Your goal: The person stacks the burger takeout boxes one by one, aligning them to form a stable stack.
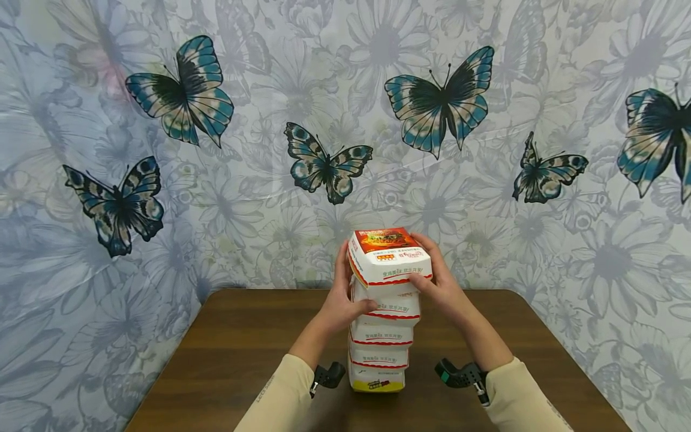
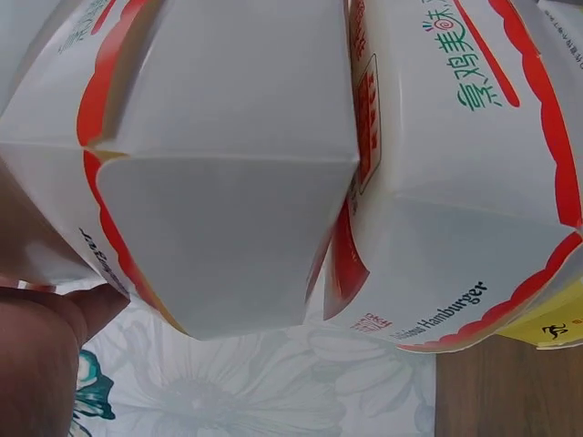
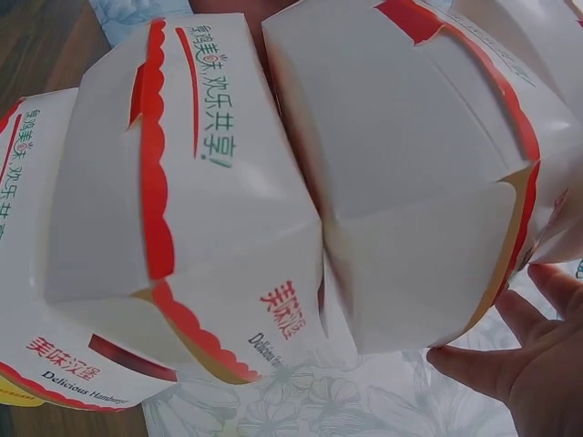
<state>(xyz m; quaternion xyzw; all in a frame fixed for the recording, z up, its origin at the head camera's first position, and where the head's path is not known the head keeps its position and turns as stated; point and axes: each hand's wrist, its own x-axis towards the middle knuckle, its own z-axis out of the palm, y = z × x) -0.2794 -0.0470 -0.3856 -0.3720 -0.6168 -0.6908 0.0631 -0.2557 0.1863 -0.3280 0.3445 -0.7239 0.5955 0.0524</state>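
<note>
Several white paper hamburger boxes stand in one tall, slightly uneven stack in the head view. The top box (image 1: 396,264) has a red burger picture on its lid and sits a bit askew to the right. My right hand (image 1: 442,282) holds it, thumb on the front and fingers behind its right side. Along the left side, my left hand (image 1: 342,303) grips the upper stack, its thumb on the front of the second box (image 1: 396,309). Both wrist views show fingertips touching a box. The bottom box (image 1: 376,384) has a yellow lower edge.
The stack stands on a brown wooden table (image 1: 243,348). Behind the table hangs a pale floral cloth (image 1: 259,240) with printed butterflies. A dark camera mount (image 1: 459,375) sits at the right wrist, and another mount (image 1: 329,376) at the left.
</note>
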